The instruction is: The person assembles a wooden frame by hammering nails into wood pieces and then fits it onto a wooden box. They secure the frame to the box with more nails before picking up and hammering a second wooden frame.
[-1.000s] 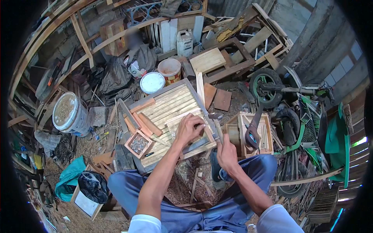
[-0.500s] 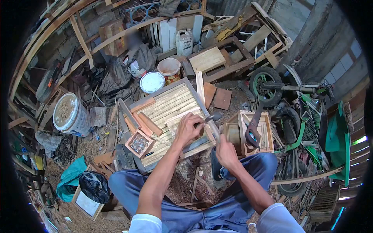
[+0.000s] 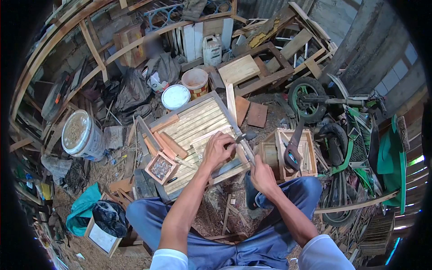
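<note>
My right hand [image 3: 262, 174] is wrapped around the handle of a hammer [image 3: 247, 135], whose dark head sits near the right edge of a low slatted wooden worktop [image 3: 204, 112]. Close to that head, my left hand [image 3: 218, 150] has its fingers pinched together over a pale wooden piece [image 3: 208, 137] lying on the slats. What the left fingers hold is too small or hidden to name. A small wooden box of nails [image 3: 161, 167] stands at the worktop's left corner, and reddish wood strips [image 3: 173, 143] lie behind it.
To the right stands a wooden box [image 3: 308, 157] with a handsaw [image 3: 293, 150] across it. Beyond that lies a green motorbike [image 3: 351, 139]. Buckets, including one with a white lid [image 3: 176, 96], stand behind the worktop. A large bucket [image 3: 83, 135] is at left. Scrap wood surrounds me.
The hammer head has shifted very slightly; both hands stay in nearly the same place. The whole view has moved a little.
</note>
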Motion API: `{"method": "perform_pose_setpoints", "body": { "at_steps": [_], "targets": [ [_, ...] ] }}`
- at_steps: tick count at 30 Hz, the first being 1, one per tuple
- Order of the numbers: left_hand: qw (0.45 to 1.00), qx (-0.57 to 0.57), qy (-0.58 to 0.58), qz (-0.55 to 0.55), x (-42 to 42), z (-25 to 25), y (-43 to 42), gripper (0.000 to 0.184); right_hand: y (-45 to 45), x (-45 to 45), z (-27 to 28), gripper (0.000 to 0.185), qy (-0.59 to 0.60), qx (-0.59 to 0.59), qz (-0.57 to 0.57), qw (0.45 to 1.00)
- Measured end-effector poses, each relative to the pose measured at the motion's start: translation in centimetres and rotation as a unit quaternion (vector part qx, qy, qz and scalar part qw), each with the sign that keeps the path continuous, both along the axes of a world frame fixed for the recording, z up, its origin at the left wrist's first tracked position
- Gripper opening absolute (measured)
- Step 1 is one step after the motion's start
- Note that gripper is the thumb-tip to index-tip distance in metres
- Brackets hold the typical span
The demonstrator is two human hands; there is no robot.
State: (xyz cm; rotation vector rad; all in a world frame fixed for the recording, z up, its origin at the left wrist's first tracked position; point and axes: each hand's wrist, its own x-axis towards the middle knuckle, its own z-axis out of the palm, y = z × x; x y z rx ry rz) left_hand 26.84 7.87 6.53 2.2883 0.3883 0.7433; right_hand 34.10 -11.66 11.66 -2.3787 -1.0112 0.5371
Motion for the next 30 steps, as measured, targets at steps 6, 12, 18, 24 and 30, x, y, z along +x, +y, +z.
{"method": "perform_pose_setpoints", "body": {
  "at_steps": [6, 12, 18, 24, 30],
  "targets": [
    [1.000, 0.010, -0.019, 0.003, 0.0, -0.5, 0.3, 0.012, 0.2, 0.1, 0.1, 0.019, 0.014, 0.001, 0.019, 1.000],
    [1.000, -0.007, -0.019, -0.005, -0.1, -0.3, -0.2, 0.012, -0.2, -0.5, 0.2, 0.019, 0.023, 0.024, -0.019, 0.999],
    [1.000, 0.007, -0.020, -0.007, -0.3, 0.0, 0.1, 0.013, 0.0, -0.3, -0.2, 0.021, 0.001, 0.002, 0.021, 1.000],
    [0.999, 0.026, -0.019, 0.004, -0.1, 0.3, 0.0, 0.016, 0.3, 0.0, 2.6, 0.023, 0.043, 0.090, -0.040, 0.994],
    [0.998, 0.045, -0.009, 0.037, 0.3, 0.0, -0.4, 0.020, -0.3, -0.4, 0.3, 0.028, 0.061, 0.100, -0.064, 0.991]
  ]
}}
